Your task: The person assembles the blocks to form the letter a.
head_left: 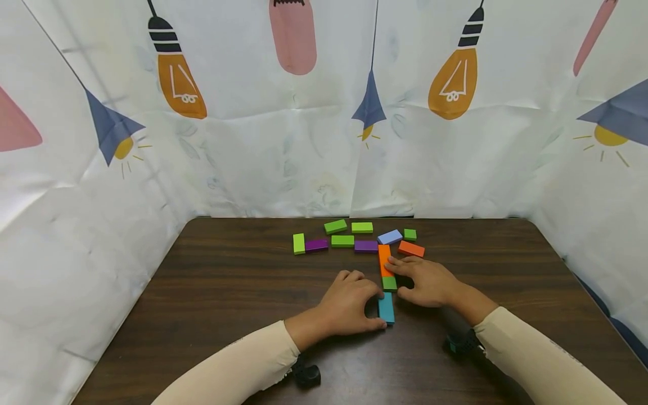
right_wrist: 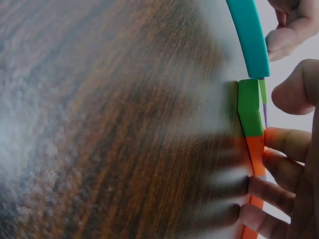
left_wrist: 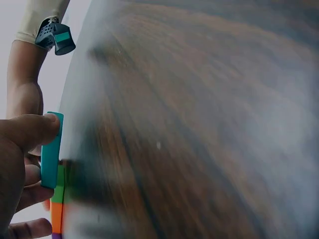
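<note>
My left hand (head_left: 351,304) pinches a teal rectangular block (head_left: 386,308) lengthwise, its thumb at the near end and its fingers at the far end. In the left wrist view the teal block (left_wrist: 52,152) shows a gap beneath it, above the table. Just beyond it, a green block (head_left: 389,283) stands end to end with an orange block (head_left: 385,260). My right hand (head_left: 427,280) rests its fingertips at the right side of the orange block. Its thumb is apart from the green block (right_wrist: 250,107) in the right wrist view.
Farther back on the dark wooden table (head_left: 228,292) lie purple blocks (head_left: 366,246), several green blocks (head_left: 342,241), a periwinkle block (head_left: 390,237) and a red-orange block (head_left: 412,248). A patterned white cloth (head_left: 243,163) hangs behind the table and along its sides.
</note>
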A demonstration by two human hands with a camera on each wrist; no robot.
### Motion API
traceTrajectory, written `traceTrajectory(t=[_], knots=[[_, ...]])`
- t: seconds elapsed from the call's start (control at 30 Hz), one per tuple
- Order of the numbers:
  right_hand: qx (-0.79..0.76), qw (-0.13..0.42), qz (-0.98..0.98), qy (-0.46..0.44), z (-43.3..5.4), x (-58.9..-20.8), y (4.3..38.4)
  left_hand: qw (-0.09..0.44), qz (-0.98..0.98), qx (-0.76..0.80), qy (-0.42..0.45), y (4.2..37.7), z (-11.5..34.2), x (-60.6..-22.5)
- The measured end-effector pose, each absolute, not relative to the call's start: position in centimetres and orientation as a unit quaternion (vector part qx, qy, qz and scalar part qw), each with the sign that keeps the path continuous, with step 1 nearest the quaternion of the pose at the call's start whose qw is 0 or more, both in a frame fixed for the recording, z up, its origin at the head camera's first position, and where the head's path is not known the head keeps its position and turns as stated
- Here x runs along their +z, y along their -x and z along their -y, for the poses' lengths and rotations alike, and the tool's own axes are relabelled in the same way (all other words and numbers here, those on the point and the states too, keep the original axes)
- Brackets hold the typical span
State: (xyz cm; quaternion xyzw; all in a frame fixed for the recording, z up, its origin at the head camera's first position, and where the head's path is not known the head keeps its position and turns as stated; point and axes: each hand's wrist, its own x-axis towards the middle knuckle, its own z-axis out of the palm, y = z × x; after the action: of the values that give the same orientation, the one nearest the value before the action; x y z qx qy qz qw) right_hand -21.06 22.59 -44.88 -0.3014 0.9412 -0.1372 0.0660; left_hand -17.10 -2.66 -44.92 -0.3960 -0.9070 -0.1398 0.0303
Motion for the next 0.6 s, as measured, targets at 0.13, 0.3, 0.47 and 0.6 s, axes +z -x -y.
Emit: traceTrajectory(t=[0.13, 0.3, 0.47, 0.6], knots=[[-0.14, 0.059, -0.941, 0.303, -22.7, -44.9, 21.0, 0.023, 0.91, -0.139, 0.389, 17.1, 2.1, -45.0], [-0.14, 0.062, -0.942, 0.299, -22.6, -44.8, 21.0, 0.015, 0.914, -0.14, 0.38, 17.1, 1.6, -45.3], [-0.14, 0.059, -0.941, 0.301, -22.7, -44.8, 21.0, 0.012, 0.916, -0.134, 0.378, 17.1, 1.2, -45.5], [-0.142, 0.061, -0.942, 0.299, -22.7, -44.8, 21.0, 0.016, 0.916, -0.124, 0.38, 16.9, 1.2, -45.5]])
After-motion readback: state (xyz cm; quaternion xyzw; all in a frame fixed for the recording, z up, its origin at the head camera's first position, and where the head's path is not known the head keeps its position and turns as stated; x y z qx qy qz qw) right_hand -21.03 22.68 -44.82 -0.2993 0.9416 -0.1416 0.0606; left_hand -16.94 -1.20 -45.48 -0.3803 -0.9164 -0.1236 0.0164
